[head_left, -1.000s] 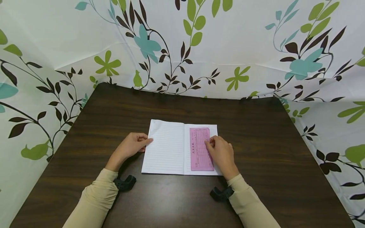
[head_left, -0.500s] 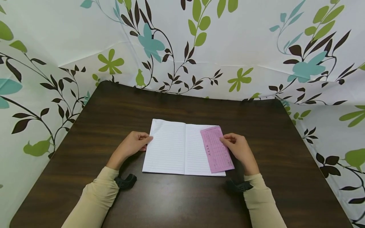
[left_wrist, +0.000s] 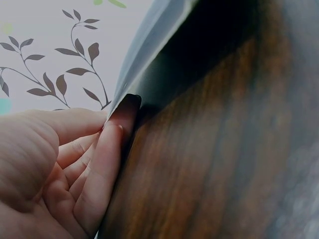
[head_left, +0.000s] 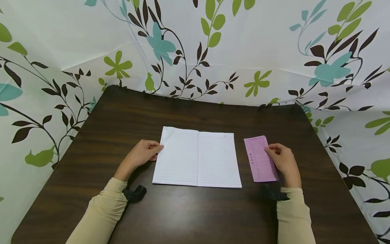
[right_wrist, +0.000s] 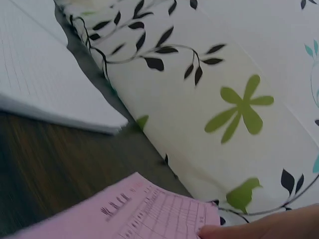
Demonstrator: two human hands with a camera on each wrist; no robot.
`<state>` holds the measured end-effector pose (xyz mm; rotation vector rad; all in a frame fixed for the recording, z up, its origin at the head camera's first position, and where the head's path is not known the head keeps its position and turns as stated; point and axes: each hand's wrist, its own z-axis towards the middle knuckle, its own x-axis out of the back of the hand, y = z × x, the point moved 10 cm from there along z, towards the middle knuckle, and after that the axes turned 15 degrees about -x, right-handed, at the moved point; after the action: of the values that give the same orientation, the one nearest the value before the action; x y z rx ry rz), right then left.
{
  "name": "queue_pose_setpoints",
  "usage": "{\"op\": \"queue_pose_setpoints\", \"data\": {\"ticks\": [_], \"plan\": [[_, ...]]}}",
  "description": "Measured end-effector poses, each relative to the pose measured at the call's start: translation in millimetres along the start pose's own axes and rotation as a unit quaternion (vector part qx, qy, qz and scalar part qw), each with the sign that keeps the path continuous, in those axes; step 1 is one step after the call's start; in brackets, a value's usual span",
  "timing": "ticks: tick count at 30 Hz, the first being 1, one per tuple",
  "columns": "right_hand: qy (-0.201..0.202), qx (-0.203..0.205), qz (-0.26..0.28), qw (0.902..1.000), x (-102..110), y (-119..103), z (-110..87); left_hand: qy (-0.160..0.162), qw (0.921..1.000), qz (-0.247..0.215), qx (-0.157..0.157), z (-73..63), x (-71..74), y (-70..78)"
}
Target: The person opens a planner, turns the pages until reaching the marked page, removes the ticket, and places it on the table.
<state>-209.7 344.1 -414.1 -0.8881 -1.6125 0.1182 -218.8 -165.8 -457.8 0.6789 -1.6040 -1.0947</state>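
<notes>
An open notebook (head_left: 198,159) with blank ruled pages lies on the dark table. At its left edge, my left hand (head_left: 141,156) pinches the pages between thumb and fingers; the left wrist view shows the thumb on top and fingers (left_wrist: 102,169) beneath the edge. To the right of the notebook, apart from it, is a pink printed slip (head_left: 261,159) with a table of lines and text. My right hand (head_left: 284,161) pinches the slip by its right edge. In the right wrist view the thumb (right_wrist: 259,226) shows on the slip's corner.
The dark wood-grain table (head_left: 195,217) spreads around the notebook on all sides. Behind it hangs a white cloth (head_left: 274,40) with leaf, flower and bird prints. Each wrist carries a black strapped device (head_left: 135,194).
The pink slip has moved right, off the notebook's right page, in my right hand, tilting on the way. That page's ruled lines now show. My left hand has stayed at the left edge.
</notes>
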Motion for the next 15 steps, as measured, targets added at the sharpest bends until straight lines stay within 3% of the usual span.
{"op": "queue_pose_setpoints", "data": {"ticks": [7, 15], "plan": [[0.043, -0.061, -0.048, 0.9961, 13.6, 23.7, 3.9, 0.003, 1.0000, -0.007, 0.005, -1.6, -0.4, -2.3], [0.040, -0.108, -0.064, 0.9913, 14.0, 34.8, 4.1, 0.001, 1.0000, -0.004, 0.002, -1.3, 0.1, -0.8]]}}
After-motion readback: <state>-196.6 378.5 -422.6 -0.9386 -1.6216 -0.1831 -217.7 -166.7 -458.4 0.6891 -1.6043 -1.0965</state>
